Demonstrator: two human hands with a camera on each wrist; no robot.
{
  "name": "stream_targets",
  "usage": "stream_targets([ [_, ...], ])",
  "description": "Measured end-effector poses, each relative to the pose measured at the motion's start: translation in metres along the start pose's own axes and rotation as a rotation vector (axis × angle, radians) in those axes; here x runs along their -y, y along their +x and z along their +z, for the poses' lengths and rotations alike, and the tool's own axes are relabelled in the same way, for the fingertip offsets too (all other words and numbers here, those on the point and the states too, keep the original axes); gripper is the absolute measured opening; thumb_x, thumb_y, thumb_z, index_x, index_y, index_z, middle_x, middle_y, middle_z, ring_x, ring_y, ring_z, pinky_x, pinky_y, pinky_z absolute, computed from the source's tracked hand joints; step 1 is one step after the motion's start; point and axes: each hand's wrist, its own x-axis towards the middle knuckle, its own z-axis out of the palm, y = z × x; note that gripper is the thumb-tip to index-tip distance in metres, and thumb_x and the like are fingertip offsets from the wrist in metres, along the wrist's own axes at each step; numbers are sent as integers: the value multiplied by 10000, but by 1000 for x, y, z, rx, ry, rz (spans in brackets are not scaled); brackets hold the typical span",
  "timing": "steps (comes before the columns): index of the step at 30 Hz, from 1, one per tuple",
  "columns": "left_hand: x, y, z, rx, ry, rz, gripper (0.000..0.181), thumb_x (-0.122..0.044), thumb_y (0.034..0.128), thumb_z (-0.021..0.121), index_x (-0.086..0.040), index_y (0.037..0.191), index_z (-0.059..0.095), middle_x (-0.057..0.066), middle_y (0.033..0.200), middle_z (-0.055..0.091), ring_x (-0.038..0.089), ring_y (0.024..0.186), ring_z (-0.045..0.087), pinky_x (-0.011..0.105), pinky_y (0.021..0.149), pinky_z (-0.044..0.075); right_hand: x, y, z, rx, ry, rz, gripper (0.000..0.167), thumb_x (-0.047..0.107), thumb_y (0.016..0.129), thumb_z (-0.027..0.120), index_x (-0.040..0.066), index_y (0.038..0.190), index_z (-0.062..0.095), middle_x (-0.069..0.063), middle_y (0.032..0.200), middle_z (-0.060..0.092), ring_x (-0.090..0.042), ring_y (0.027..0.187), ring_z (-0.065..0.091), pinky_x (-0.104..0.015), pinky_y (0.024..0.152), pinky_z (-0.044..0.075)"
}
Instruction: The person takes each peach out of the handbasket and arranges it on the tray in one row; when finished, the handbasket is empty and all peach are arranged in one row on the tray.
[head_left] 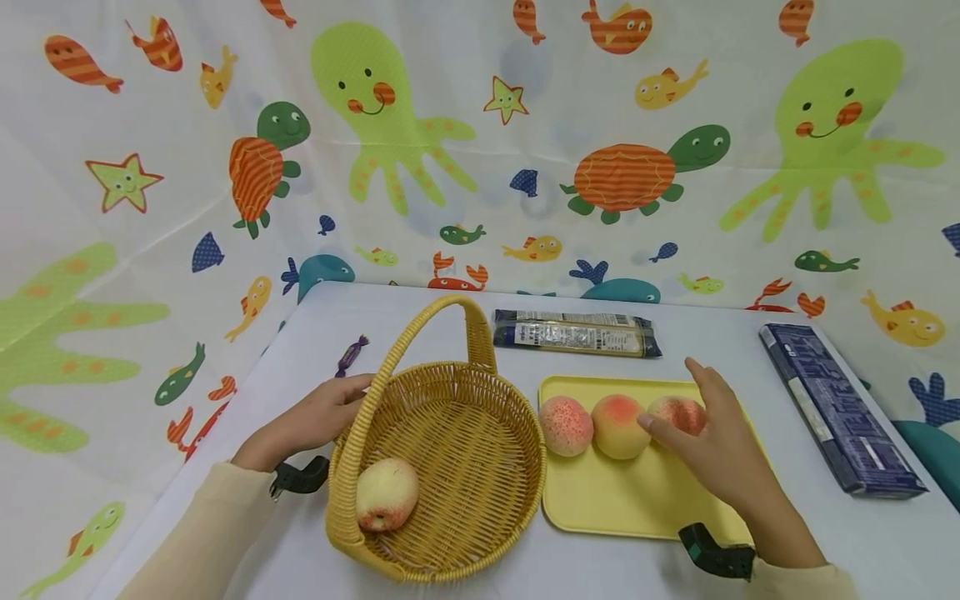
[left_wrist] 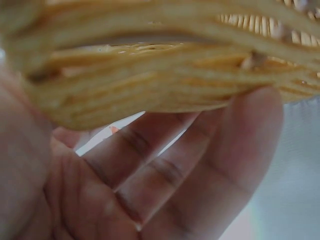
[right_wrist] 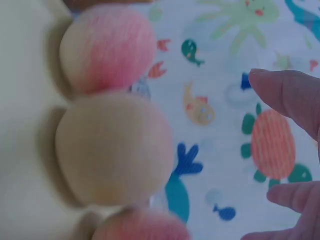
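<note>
A wicker basket (head_left: pixel 465 467) with a tall arched handle holds one pale peach (head_left: pixel 387 493) at its left side. My left hand (head_left: pixel 330 411) holds the basket's left edge beside the handle. Up close in the left wrist view, the fingers (left_wrist: pixel 250 135) reach against the woven side. On a yellow tray (head_left: pixel 607 504) right of the basket, three peaches sit in a row: a speckled pink one (head_left: pixel 566 426), a yellow-orange one (head_left: pixel 621 427) and a reddish one (head_left: pixel 677 412). Above the reddish peach my right hand (head_left: pixel 712 442) hovers, thumb and fingers spread, holding nothing.
Behind the tray lies a dark packet (head_left: pixel 577 333) with a label. A long purple box (head_left: pixel 840 408) lies at the right. A small purple wrapped candy (head_left: pixel 352 356) is left of the basket. A sea-animal printed curtain (head_left: pixel 480 192) borders the white table.
</note>
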Motion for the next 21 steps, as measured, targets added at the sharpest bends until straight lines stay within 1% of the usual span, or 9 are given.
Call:
stream_targets([
  [2,-1,0,0,1,0,3,470,-236,1112,531,-17,1525,486,202,1195,729,254,942,728,337,732,607,14,-2,5,4,18,-17,1075,452,948,762,76,1680,70,-317,1698,-27,-579,1535,28,-840,1077,167],
  [6,-2,0,0,-3,10,2,481,-230,1110,534,-25,1541,473,196,1178,734,257,926,724,338,727,603,42,-7,20,8,34,-87,1033,401,932,794,111,1681,145,-261,1717,25,-542,1549,73,-839,1072,194],
  [9,-1,-2,-1,-8,22,-6,480,-232,1110,535,-38,1544,476,192,1187,732,246,930,720,335,731,599,61,-12,38,24,45,-136,999,373,912,819,150,1675,215,-211,1727,78,-507,1557,118,-830,1072,224],
  [12,0,-3,0,-9,25,-7,477,-234,1110,534,-47,1545,480,195,1220,723,244,963,720,330,749,597,77,-16,59,57,88,-174,982,380,885,846,171,1659,279,-177,1728,117,-475,1562,149,-792,1100,251],
  [16,0,-3,0,-15,31,-10,443,-233,1109,538,-60,1516,520,189,1239,718,240,1002,714,332,774,593,94,-17,84,124,160,-233,977,405,854,872,202,1642,331,-149,1723,162,-431,1569,170,-735,1132,284],
  [21,-3,-2,0,-21,48,-13,415,-230,1108,538,-71,1491,550,178,1238,721,232,1011,706,342,785,591,114,-14,103,257,203,-275,936,413,853,863,331,1627,343,-104,1721,183,-380,1562,221,-700,1137,317],
])
